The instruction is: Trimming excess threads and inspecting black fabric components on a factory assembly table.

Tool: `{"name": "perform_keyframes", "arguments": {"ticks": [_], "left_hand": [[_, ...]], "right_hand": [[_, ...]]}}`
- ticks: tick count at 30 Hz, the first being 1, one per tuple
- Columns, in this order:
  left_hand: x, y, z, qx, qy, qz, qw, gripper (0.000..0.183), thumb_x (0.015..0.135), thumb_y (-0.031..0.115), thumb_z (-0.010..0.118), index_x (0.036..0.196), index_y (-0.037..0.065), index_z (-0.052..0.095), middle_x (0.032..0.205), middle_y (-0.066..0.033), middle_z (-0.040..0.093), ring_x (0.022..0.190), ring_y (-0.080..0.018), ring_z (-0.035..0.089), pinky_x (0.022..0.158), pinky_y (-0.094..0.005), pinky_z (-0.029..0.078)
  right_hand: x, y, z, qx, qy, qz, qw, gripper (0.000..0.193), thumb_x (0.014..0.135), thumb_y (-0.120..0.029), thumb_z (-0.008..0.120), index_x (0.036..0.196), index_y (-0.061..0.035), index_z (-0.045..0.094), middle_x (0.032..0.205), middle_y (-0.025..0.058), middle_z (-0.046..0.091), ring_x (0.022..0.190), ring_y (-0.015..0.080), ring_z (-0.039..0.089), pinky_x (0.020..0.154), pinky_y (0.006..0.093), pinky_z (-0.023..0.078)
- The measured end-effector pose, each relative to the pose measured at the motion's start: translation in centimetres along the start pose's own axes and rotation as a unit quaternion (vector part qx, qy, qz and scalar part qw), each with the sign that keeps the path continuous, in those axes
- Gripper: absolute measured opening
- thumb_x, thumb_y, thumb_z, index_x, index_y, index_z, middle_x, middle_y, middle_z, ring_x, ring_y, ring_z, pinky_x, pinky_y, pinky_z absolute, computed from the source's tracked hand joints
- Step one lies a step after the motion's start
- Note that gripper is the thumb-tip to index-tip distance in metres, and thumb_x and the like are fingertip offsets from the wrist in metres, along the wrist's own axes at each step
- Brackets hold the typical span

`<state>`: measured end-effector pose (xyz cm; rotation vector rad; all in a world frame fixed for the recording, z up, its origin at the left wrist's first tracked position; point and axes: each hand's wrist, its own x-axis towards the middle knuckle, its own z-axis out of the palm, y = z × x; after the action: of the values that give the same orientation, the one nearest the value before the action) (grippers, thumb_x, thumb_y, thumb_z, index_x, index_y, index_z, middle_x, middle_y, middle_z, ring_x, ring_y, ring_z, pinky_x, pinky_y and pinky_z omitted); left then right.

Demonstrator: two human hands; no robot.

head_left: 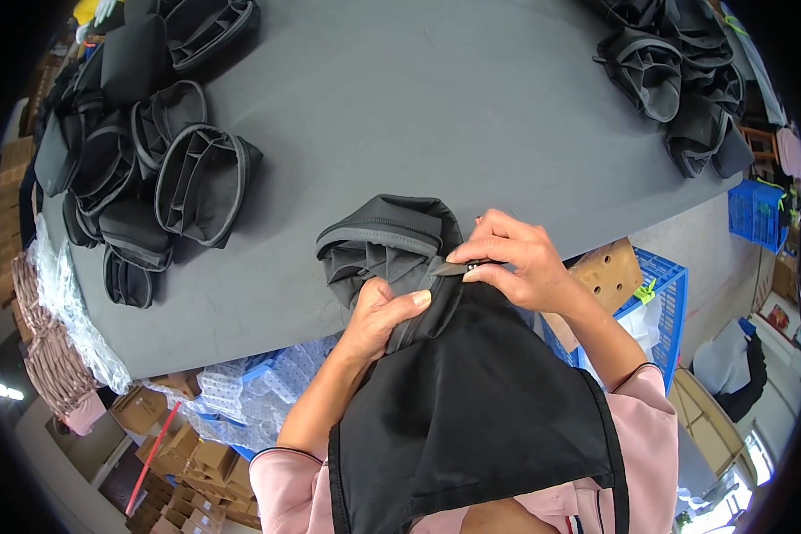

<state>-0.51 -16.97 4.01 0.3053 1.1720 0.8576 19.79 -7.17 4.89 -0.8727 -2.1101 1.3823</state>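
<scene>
My left hand (371, 322) grips the near side of a black fabric pouch (392, 214), its thumb pressed flat along the edge. The pouch has a zipper seam around its mouth and folds inside, and it rests at the table's near edge. In my right hand (522, 264), thumb and fingers pinch a small pointed cutting tool (455, 268) with a metal tip and a dark handle. That tip points left and touches or nearly touches the pouch's seam, just above my left thumb. Whatever thread or edge lies under the tip is too small to make out.
Several similar black pouches (206, 182) are heaped at the table's left, more pouches (645, 76) at the far right. The grey table (347, 107) curves before me. A blue crate (670, 311) stands below its right edge; cardboard boxes (196, 449) sit lower left. A black apron (481, 409) covers my front.
</scene>
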Motion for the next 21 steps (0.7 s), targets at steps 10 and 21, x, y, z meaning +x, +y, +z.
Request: {"name": "perform_keyframes", "arguments": {"ticks": [10,21], "left_hand": [[0.2,1.4,1.3,-0.098,0.033,0.04,0.994,0.019,0.08,0.013,0.064,0.078,-0.006,0.063,0.077,-0.0085,0.065,0.065,-0.0097,0.06,0.057,-0.0215,0.047],[8.1,4.1,1.4,-0.355,0.12,0.099,0.922,0.046,0.093,0.048,0.043,0.103,0.004,0.051,0.099,-0.007,0.058,0.093,-0.0199,0.055,0.088,-0.034,0.043]], "right_hand": [[0.5,-1.8,1.3,0.102,0.087,0.101,0.986,0.018,0.073,0.0,0.066,0.091,-0.0029,0.066,0.078,0.0038,0.051,0.067,0.0117,0.05,0.059,0.0257,0.04],[2.1,1.4,5.4,0.098,0.25,0.192,0.944,0.034,0.07,-0.012,0.075,0.094,-0.0032,0.052,0.079,0.0017,0.048,0.066,0.0112,0.045,0.06,0.0255,0.042]]}}
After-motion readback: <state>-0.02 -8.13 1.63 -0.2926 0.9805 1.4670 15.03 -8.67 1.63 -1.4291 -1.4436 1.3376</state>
